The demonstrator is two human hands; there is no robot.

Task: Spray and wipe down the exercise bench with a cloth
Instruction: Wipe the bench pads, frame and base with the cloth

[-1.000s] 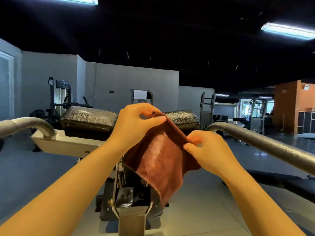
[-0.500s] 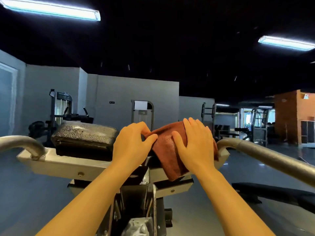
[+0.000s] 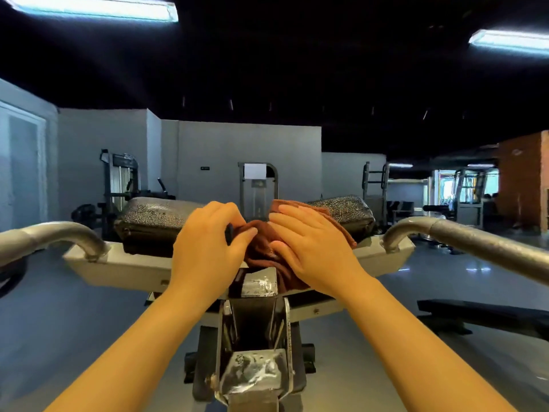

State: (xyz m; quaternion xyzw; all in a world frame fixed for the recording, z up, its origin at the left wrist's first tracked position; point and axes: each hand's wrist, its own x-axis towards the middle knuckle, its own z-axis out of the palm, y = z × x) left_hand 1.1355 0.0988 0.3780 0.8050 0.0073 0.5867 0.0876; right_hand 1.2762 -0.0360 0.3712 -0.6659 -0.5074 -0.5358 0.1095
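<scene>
The cloth (image 3: 267, 248) lies bunched at the bench (image 3: 113, 263) centre, twelve o'clock. The right hand (image 3: 312, 248) presses it flat-fingered to wipe; the left hand (image 3: 208, 251) pinches its edge, likely steadying it.

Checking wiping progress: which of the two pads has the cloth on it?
The right pad: the brown cloth drapes over its inner end under the right hand; the left pad is bare.

You see a dim room lit by 2 ceiling tube lights (image 3: 92, 8), glare on the floor (image 3: 475, 264), wide-angle bending at the edges, slight softness throughout.
</scene>
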